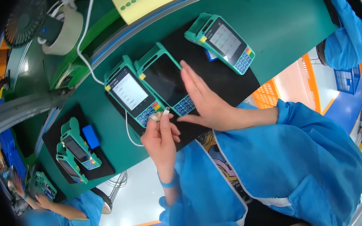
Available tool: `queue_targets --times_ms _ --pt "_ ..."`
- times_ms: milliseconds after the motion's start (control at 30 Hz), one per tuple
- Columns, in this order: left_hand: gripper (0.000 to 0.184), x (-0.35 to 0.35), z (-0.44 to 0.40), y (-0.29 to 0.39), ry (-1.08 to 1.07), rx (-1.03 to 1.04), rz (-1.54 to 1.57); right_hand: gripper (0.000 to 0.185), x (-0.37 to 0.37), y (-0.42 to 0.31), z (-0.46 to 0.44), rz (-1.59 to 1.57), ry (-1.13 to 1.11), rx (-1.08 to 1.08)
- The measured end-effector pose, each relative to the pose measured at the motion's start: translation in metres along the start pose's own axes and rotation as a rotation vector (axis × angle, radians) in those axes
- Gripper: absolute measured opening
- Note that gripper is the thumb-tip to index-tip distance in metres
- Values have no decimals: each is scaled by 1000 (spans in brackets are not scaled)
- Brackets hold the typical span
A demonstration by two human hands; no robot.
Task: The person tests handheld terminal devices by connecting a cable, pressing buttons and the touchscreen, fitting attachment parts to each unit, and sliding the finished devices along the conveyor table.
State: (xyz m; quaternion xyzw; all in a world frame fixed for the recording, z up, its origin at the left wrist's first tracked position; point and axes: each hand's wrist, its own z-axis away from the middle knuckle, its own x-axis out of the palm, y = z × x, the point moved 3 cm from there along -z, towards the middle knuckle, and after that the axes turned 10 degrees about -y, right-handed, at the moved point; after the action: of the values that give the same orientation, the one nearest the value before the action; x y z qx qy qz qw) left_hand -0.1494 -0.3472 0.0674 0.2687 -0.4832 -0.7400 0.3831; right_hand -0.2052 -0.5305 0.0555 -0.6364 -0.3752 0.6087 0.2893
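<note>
My left hand (pixel 159 140) pinches a white cable connector (pixel 166 111) between thumb and fingers, just below the keypad of a lit payment terminal (pixel 129 92) in a green frame. My right hand (pixel 206 101) is open, fingers stretched out, its edge against or just over the right side of a second terminal (pixel 166 81) with a dark screen. Whether it touches that terminal, I cannot tell. A third terminal (pixel 226 41), screen lit, lies tilted to the upper right. All three rest on a black mat (pixel 242 79).
A white cable (pixel 82 48) runs down behind the lit terminal. Two more terminals (pixel 75 147) and a blue block (pixel 90 136) lie on a mat at left. A fan (pixel 25 21) stands upper left. Co-workers (pixel 79 222) sit lower left and upper right, near orange crates (pixel 266 94).
</note>
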Motion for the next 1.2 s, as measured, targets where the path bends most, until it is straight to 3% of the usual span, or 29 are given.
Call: queue_targets --times_ms 600,900,1200 --pt "23 -3 -3 -5 0 3 15 114 -2 -2 2 61 24 -17" --pt "23 4 -16 13 14 63 22 118 -12 0 8 -120 -37 64" --pt "22 -1 -25 45 -140 15 -270 118 -15 5 13 -130 -65 58"
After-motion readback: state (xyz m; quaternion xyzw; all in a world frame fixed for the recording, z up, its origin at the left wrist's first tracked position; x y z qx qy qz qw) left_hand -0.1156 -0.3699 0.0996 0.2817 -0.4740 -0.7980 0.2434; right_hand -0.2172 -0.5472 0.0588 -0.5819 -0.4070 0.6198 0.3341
